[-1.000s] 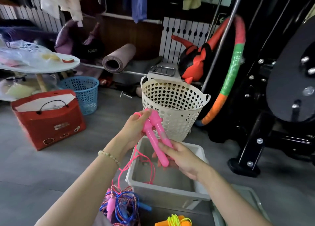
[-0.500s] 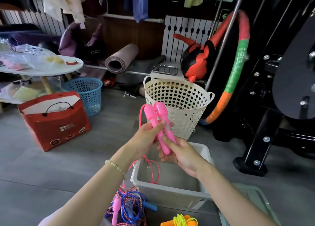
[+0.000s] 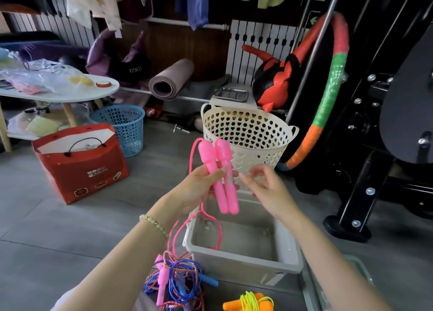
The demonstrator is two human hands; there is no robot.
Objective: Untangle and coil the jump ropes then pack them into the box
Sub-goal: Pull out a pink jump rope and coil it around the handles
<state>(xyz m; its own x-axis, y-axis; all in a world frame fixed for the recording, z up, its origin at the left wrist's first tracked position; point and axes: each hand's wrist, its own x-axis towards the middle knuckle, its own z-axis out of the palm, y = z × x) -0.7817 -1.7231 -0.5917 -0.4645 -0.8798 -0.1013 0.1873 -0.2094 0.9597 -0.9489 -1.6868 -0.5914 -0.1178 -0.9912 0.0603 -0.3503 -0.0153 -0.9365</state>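
- Head view: my left hand grips the two pink handles side by side, upright above the grey box; their cord loops down over it.
- My right hand is just beside the handles, fingers loosely spread, holding nothing.
- More ropes lie tangled near the box.

2 pink rope handles upright together, cord trailing into the open grey box.
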